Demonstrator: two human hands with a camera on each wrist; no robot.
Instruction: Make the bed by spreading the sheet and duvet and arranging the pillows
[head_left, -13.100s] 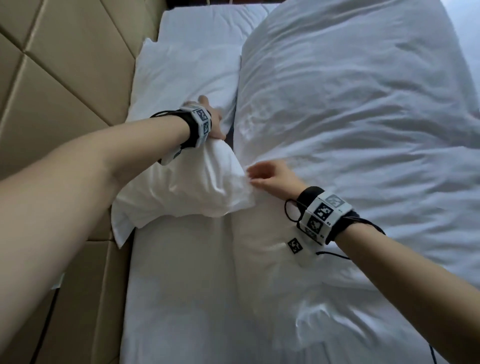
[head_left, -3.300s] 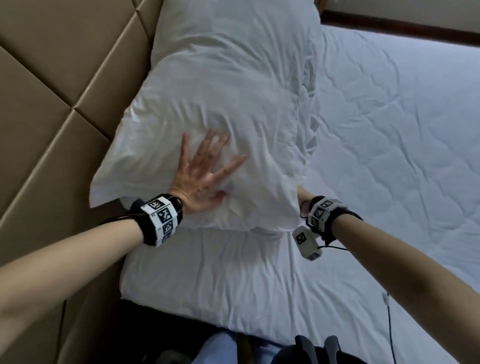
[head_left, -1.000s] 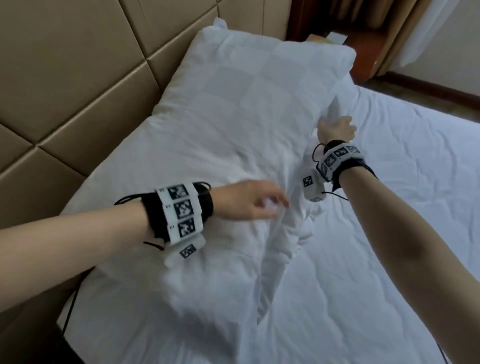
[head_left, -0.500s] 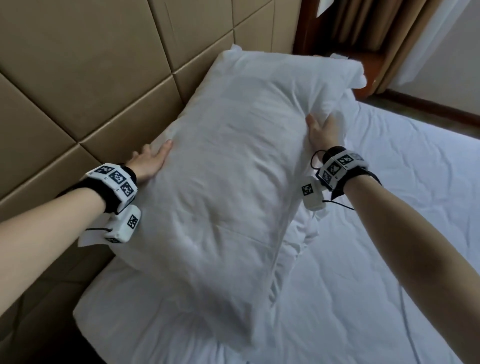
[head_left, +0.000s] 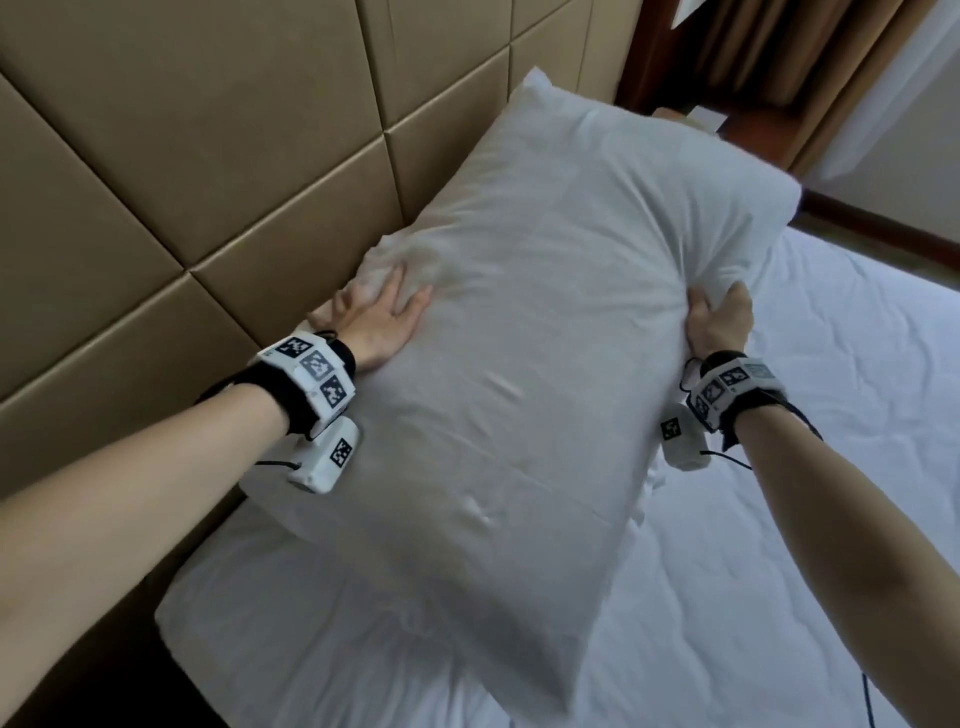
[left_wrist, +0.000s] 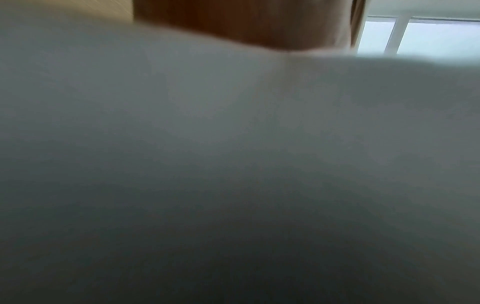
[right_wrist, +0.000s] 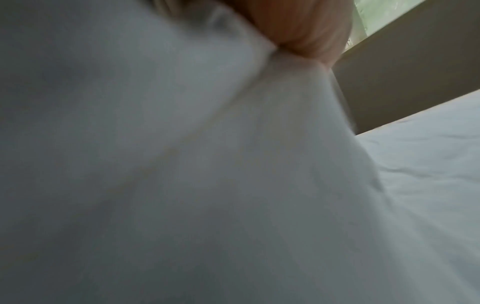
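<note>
A large white pillow (head_left: 530, 364) is tilted up off the bed, its far end near the padded headboard (head_left: 208, 156). My left hand (head_left: 384, 317) presses flat into its left side with the fingers spread. My right hand (head_left: 719, 319) grips the right edge, fingers curled round bunched fabric. Both wrist views are blurred. White pillow fabric (left_wrist: 233, 164) fills the left wrist view. The right wrist view shows fingers (right_wrist: 306, 26) pinching the pillow fabric (right_wrist: 182, 164). The white sheet (head_left: 841, 426) covers the mattress to the right.
More white bedding (head_left: 291, 613) lies under the pillow at the bed's near left corner. A dark wooden frame and curtains (head_left: 727, 57) stand beyond the bed's far end. A cable (head_left: 865, 696) trails from my right arm.
A second ago my left hand lay on top of the pillow; it has moved to the left side and now presses in. The pillow has been lifted between both hands.
</note>
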